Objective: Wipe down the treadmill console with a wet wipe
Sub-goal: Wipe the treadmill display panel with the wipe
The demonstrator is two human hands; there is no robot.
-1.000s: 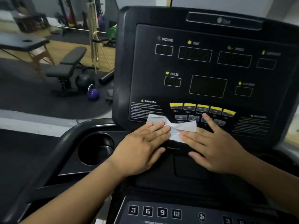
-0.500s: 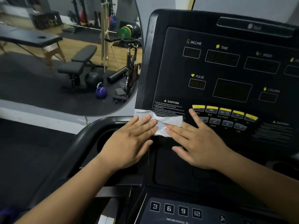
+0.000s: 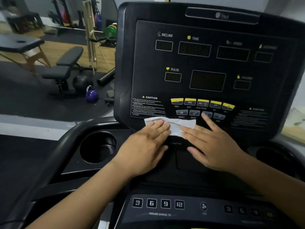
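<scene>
Wipe [image 3: 175, 126] lies flat on console [image 3: 206, 27] bottom edge, long axis left-right; left hand [image 3: 145, 147] presses its left half, right hand [image 3: 212, 146] its right end; fingers straight, nothing clenched; buttons [image 3: 203, 103] just above, so I'd stroke upward.

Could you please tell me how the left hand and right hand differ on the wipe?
The left hand has its fingers together on the wipe at left; the right hand spreads its fingers over its right part. The right hand's index finger reaches the grey buttons; the left hand lies below them. Both lie flat.
</scene>
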